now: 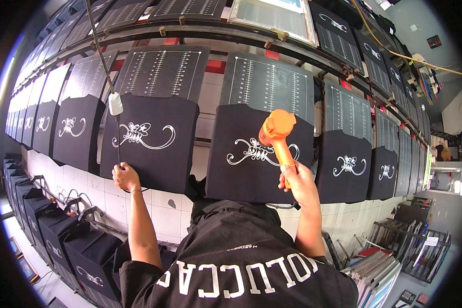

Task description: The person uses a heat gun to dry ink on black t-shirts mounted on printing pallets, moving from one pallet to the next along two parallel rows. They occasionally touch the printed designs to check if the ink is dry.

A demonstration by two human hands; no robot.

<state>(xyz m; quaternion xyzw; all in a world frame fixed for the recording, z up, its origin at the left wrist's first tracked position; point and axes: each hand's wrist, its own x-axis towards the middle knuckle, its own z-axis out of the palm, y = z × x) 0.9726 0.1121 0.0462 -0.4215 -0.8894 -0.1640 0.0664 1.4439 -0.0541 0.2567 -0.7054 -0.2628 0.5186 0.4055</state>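
My right hand (302, 184) is closed round the handle of an orange hair dryer (279, 128). The dryer is above a black T-shirt (241, 179) with a white swirling print, and partly covers that print. My left hand (127, 177) is closed on a dark power cable (119, 146), near the lower edge of another printed black T-shirt (159, 172). From there the cable runs up to a white socket connector (116, 104), which hangs from a cord above. Both shirts lie stretched over dark boards (161, 72) marked with white scale lines.
More printed shirts (69, 128) on boards continue left and right along the bench. Behind runs a dark rail (215, 38), with a framed screen (272, 20) beyond it. Another row of shirts (95, 262) stands at lower left. Frames are stacked in a rack (372, 272) at lower right.
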